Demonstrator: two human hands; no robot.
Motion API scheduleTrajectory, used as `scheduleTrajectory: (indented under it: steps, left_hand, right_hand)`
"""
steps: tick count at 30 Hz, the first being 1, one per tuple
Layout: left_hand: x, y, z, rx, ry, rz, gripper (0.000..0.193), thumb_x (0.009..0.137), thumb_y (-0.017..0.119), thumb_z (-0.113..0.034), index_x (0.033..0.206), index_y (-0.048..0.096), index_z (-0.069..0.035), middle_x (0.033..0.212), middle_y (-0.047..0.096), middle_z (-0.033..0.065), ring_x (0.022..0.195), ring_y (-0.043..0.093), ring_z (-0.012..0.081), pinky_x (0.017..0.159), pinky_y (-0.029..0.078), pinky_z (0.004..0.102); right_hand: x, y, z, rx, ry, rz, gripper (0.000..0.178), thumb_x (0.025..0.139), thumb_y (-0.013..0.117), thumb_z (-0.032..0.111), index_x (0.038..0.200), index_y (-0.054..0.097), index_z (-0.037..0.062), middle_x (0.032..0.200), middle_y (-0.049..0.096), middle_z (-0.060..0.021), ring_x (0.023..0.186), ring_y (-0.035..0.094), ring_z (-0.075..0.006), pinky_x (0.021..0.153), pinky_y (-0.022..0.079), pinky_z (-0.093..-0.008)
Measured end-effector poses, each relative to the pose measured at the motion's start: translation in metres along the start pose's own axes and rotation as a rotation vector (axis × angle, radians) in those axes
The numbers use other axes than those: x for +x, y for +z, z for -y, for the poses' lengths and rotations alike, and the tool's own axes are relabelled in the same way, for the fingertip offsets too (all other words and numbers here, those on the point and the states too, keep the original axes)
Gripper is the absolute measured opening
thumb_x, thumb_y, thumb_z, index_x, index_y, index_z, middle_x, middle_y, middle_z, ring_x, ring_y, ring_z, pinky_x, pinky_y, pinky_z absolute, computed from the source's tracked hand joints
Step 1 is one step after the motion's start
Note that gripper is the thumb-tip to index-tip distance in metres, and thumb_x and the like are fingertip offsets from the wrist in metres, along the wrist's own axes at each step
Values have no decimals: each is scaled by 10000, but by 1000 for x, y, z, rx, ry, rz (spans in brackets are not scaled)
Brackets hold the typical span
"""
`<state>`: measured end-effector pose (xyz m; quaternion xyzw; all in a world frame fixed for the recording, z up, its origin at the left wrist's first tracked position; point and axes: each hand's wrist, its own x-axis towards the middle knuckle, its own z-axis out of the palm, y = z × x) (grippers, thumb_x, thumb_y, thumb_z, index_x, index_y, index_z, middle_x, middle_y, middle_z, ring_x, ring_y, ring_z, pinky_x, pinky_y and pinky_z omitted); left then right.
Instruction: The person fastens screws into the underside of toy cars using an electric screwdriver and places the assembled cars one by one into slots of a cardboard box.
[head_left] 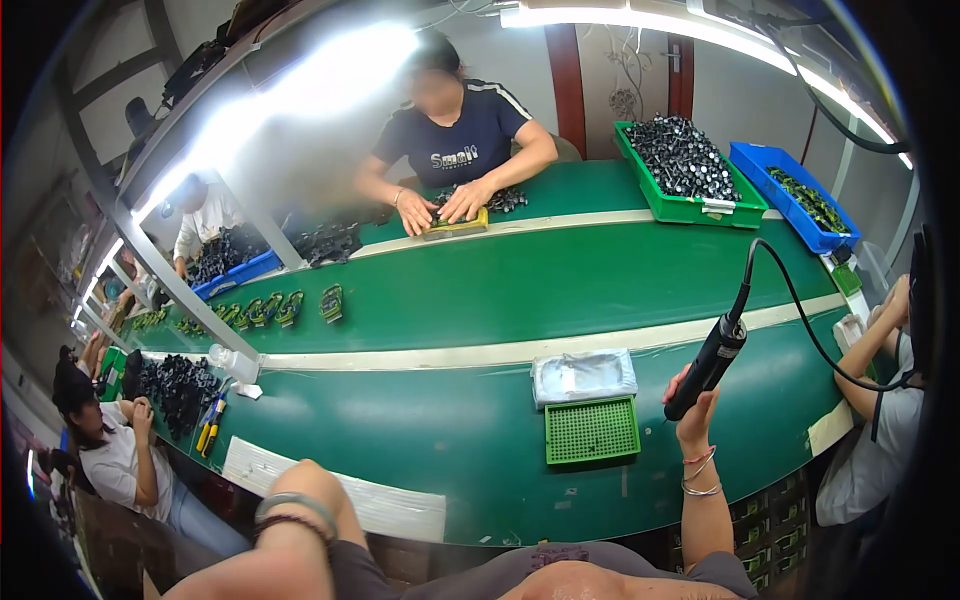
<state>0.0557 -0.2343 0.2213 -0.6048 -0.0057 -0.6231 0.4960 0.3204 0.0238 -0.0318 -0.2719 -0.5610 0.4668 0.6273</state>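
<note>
My right hand (pixel 694 425) is closed around a black electric screwdriver (pixel 708 365), held tilted above the right side of the green bench, its tip pointing down to the left. A black cable loops from its top end toward the right. Left of this hand lie a green grid tray (pixel 592 432) and, touching its far edge, a clear plastic bag or wrapped pack (pixel 583 377). My left arm is bent back toward me at the lower left, with bracelets on the wrist. My left hand (pixel 262 577) is close to the camera and cut off by the lower edge; its fingers are hidden.
Across the green conveyor (pixel 470 285), a person handles parts on a yellow block (pixel 455 224). Several green circuit boards (pixel 331 303) lie on it. A green crate (pixel 700 208) and a blue crate (pixel 835 243) stand far right. Yellow-handled pliers (pixel 208 432) lie left. Co-workers sit at both sides.
</note>
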Motion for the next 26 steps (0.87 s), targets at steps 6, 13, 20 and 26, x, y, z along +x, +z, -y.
scheduleTrajectory:
  steps: [6, 13, 20, 26]
  left_hand:
    - [-66, 25, -23, -323, -372, 137, 188, 851, 514, -146, 684, 446, -93, 657, 490, -8, 488, 497, 123, 513, 420, 308]
    - [-98, 47, -31, -528, -361, -63, 144, 805, 566, -42, 804, 426, -76, 667, 515, 25, 462, 512, 135, 477, 448, 297]
    - [-91, 11, -33, -247, -395, -46, 274, 885, 480, -326, 990, 441, -76, 890, 553, 72, 538, 535, 179, 525, 464, 329]
    - [-82, -11, -7, -614, -1022, 22, 179, 863, 534, -213, 889, 516, -36, 773, 554, 96, 667, 518, 203, 592, 418, 404]
  right_hand:
    - [-2, -2, 0, -31, -31, 44, 816, 694, 435, 798, 831, 481, -4, 613, 503, -64, 544, 515, -138, 505, 407, -252]
    - [4, -9, -8, 58, 8, 12, 777, 686, 493, 773, 838, 469, 11, 616, 493, -63, 556, 510, -144, 518, 409, -245]
    - [2, -13, -27, 42, -7, 58, 794, 717, 420, 783, 999, 449, 41, 673, 469, -34, 578, 469, -124, 520, 388, -240]
    - [33, -26, -80, 129, 1, 270, 797, 735, 350, 795, 942, 473, 35, 692, 467, -14, 611, 477, -118, 546, 398, -230]
